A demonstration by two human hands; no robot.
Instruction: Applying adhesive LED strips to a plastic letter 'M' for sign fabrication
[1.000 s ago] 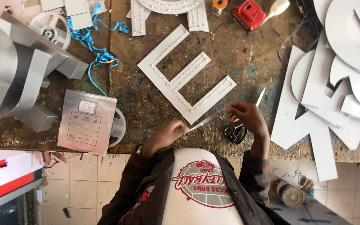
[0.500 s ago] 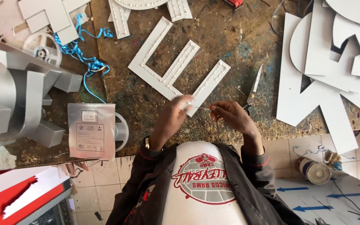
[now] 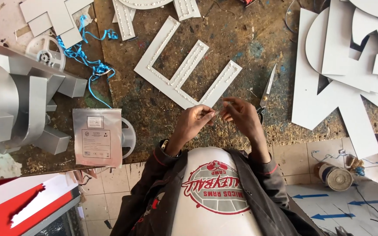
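hands [image 3: 217, 116] pinching something tiny | white e-shaped panel [image 3: 184, 70] studded | steel scissors [image 3: 265, 94] beside

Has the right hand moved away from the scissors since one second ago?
Yes. The right hand left the scissors and came toward the left hand, before the white letter.

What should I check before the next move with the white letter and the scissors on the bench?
1. Both hands in view: ok. Left hand and right hand are raised close together above the bench edge.
2. What the fingertips pinch: cannot tell, too small to make out.
3. White E-shaped letter lying flat on the workbench, just beyond the hands: ok.
4. Scissors out of the hands: ok, lying on the bench beside the right hand.
5. Silver foil pouch fully supported: not ok, its lower edge overhangs the bench edge.
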